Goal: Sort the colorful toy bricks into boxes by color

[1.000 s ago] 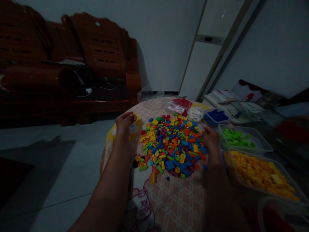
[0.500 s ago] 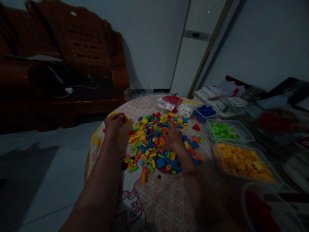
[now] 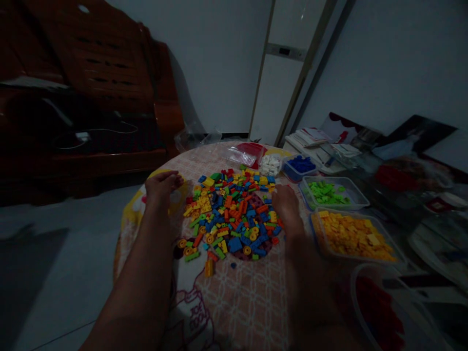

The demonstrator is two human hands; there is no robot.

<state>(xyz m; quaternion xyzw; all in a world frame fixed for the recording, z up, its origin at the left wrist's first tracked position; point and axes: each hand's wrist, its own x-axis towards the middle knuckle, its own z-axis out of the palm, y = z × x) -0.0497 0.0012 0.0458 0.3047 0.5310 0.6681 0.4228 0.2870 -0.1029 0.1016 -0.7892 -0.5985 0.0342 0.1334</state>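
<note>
A wide pile of mixed toy building bricks [image 3: 241, 207] in yellow, blue, red, orange and green lies on the patterned tablecloth [image 3: 244, 302]. Left of the pile, my left hand [image 3: 161, 187] is held with fingers curled together; whatever is in them is too dark to name. My right hand [image 3: 287, 201] is at the pile's right edge, just left of the box of green bricks. Its fingers are bent inward, and anything they hold is hidden. A single yellow brick [image 3: 208, 267] lies apart at the near side of the pile.
Along the right stand clear boxes of blue bricks [image 3: 300, 165], green bricks [image 3: 327, 193], yellow bricks [image 3: 354, 235] and red bricks [image 3: 378, 312]. White bricks [image 3: 270, 165] and a clear lid [image 3: 243, 155] are at the back. A wooden bench [image 3: 109, 63] stands beyond the table.
My right hand has moved from the middle of the pile to its right edge, its fingers now drawn in. My left hand stays beside the pile. The whole view has shifted slightly.
</note>
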